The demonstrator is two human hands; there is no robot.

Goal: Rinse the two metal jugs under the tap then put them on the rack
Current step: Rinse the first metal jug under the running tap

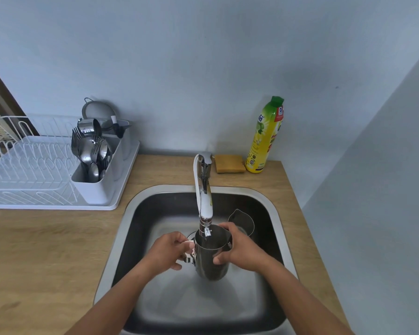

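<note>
A metal jug (pixel 209 258) is held upright over the sink (pixel 131 238), its mouth directly beneath the spout of the tap (pixel 205 204). My left hand (pixel 168 252) grips its handle on the left side. My right hand (pixel 240 247) wraps around the jug's body and rim on the right. A second metal jug (pixel 242 222) stands in the sink behind my right hand, partly hidden by it. The white dish rack (pixel 32 170) sits on the counter at the left.
The rack's cutlery holder (pixel 94 187) holds several spoons, forks and a metal cup, with a strainer behind. A sponge (pixel 229 163) and a yellow dish-soap bottle (pixel 264 136) stand behind the sink. The wooden counter (pixel 46 250) surrounds the sink; a wall closes the right side.
</note>
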